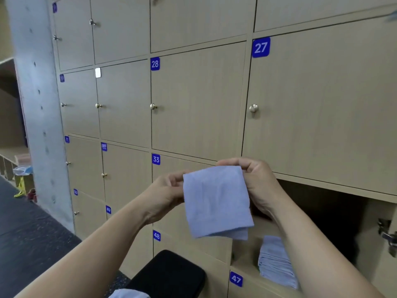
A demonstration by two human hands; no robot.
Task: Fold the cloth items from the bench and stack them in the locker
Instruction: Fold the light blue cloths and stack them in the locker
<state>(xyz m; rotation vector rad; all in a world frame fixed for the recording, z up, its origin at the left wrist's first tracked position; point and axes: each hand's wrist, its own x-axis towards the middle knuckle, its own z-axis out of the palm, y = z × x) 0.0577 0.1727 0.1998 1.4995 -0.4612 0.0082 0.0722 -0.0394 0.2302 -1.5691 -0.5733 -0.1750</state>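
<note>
Cloth point(217, 201), pale blue and folded, hangs pinched by its top corners in the grip of left hand point(165, 194) and right hand point(255, 181). Open locker point(326, 216) with its stack point(275, 261) lies below and right, nearest the right hand.

The person's bare left forearm point(101, 246) and bare right forearm point(313, 241) rise from the lower corners of the view and draw together towards the middle. The left hand point(166, 193) pinches the left edge of a folded pale blue terry cloth point(217, 201) between thumb and curled fingers. The right hand point(256, 183), wrist bent, grips the upper right corner with its fingers hooked over the top edge.
</note>
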